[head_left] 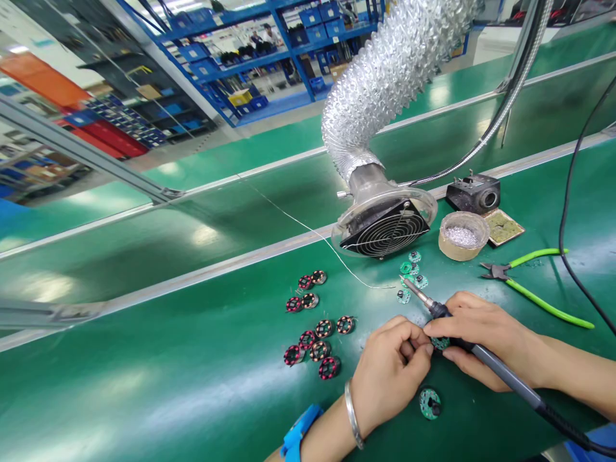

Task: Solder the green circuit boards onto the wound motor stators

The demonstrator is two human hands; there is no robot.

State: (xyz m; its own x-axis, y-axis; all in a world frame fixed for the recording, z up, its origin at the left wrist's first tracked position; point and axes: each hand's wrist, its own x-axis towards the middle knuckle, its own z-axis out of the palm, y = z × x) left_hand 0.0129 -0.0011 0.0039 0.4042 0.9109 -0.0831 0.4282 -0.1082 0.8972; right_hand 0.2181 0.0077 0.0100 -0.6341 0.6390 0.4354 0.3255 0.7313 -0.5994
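My right hand (486, 333) is wrapped round a soldering iron (505, 372), whose tip points up and to the left. Its fingertips also touch the edge of a small round green circuit board (439, 342). My left hand (392, 369) pinches the left side of this board between thumb and forefinger; the fingers hide much of it. Below the hands, another round circuit board (430, 403) with a black part on it lies on the bench. Several small round boards (404, 295) are grouped beyond the iron's tip. To the left lie several copper-wound motor stators (320, 350).
A fume extractor hood (385, 224) on a silver flexible duct (366, 96) hangs over the bench. Thin solder wire (332, 247) trails down in front of it. At right are a soldering iron stand (474, 192), a round tub (462, 237), a sponge tray (503, 227) and green-handled cutters (543, 298).
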